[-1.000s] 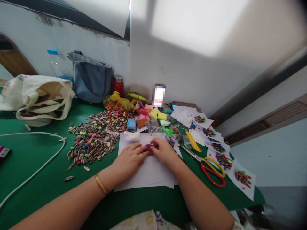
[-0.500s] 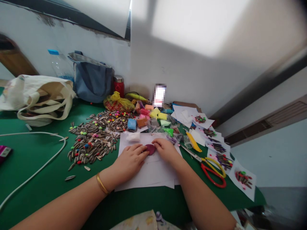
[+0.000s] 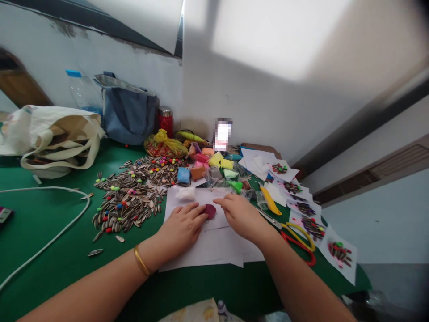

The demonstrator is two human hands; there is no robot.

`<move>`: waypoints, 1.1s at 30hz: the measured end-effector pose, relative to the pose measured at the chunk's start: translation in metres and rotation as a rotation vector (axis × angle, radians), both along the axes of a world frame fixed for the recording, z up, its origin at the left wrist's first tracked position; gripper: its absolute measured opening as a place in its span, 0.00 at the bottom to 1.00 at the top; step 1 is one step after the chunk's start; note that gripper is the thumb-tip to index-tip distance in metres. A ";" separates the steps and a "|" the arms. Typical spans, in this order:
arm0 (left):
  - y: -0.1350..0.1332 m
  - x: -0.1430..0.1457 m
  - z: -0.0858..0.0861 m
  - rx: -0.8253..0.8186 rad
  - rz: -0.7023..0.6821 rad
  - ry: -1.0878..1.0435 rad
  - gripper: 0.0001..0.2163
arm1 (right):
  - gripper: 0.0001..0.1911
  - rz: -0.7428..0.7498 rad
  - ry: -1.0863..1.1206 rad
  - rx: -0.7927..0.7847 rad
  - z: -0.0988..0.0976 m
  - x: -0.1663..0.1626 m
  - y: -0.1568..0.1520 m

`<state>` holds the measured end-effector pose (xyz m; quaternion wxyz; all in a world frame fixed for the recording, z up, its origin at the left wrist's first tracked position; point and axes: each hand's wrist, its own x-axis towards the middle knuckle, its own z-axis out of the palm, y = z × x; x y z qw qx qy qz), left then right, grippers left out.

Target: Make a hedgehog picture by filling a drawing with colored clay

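A flat, dark-purple clay disc (image 3: 210,212) lies on white paper (image 3: 221,250) in front of me. My left hand (image 3: 184,223) rests flat on the paper with its fingers stretched out. Its fingertips touch the disc's left edge. Just right of the disc is my right hand (image 3: 238,214), apart from it and holding nothing; its fingers are loosely extended and the thumb is mostly hidden. A small white packet (image 3: 185,193) sits above my left fingers.
Striped sunflower seeds (image 3: 134,205) mixed with coloured bits are heaped on the left. Clay packets (image 3: 197,172) lie behind the paper. Scissors (image 3: 298,237) and a yellow cutter (image 3: 271,200) are right of my right hand, beside seed-decorated cards (image 3: 346,273). A white cable (image 3: 63,230) crosses the left side.
My right hand has come off the purple disc and shifted slightly right, showing more of the disc. My left hand stays at its left edge, almost unmoved.
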<state>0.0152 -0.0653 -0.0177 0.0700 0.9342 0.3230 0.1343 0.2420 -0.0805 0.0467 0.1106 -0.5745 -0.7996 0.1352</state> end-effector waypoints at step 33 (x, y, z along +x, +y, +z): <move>-0.002 -0.003 -0.003 -0.051 0.033 -0.049 0.21 | 0.25 0.053 0.023 0.091 -0.058 -0.001 0.002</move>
